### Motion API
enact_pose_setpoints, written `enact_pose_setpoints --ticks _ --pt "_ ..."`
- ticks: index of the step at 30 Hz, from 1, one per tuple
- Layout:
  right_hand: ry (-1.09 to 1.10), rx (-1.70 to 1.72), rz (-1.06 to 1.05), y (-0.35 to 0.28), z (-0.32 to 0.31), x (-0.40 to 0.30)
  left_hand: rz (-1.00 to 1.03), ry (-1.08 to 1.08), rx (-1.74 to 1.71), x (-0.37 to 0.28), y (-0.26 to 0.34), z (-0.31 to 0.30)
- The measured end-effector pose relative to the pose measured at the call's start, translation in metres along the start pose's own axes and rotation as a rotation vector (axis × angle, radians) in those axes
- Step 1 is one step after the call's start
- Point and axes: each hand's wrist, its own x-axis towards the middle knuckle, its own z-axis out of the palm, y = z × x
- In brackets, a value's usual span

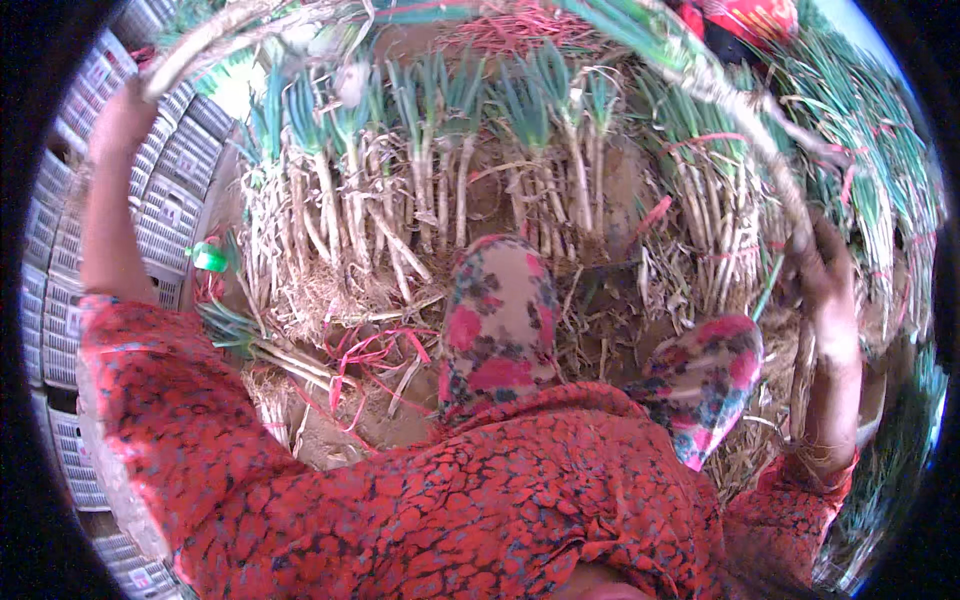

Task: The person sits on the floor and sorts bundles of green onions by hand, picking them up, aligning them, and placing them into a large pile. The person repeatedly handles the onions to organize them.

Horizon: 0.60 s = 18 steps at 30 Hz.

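Observation:
My left hand (pixel 124 116), raised at the upper left, is closed around the pale shank of a long green onion (pixel 196 46). That stalk runs up toward the top rim. At the right, my right hand (pixel 823 259) grips another long green onion (pixel 772 142), whose green leaves slant up and left past the top edge; the stalk is blurred. Below this hand, a dry strip and fine roots lie along my wrist. In front of my knees stands a row of green onions (pixel 322 202), leaves up and roots down, with dry skins among them.
Stacked plastic crates (pixel 176 191) line the left side. A green roll of tape or twine (pixel 209 257) lies near them. Pink ties (pixel 375 360) and loose onions (pixel 300 364) are on the soil. Tied onion bundles (pixel 877 195) stand at right. More pink ties (pixel 517 30) lie at the back.

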Motion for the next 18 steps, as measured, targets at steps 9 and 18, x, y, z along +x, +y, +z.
enact_pose_setpoints --ticks 9,18 --pt "-0.216 -1.110 -0.431 0.107 0.029 0.144 -0.752 -0.819 -1.176 -0.137 0.168 0.224" --pt "-0.043 -0.738 -0.055 0.135 0.006 0.138 -1.212 -1.277 -1.774 -0.262 0.319 0.357"
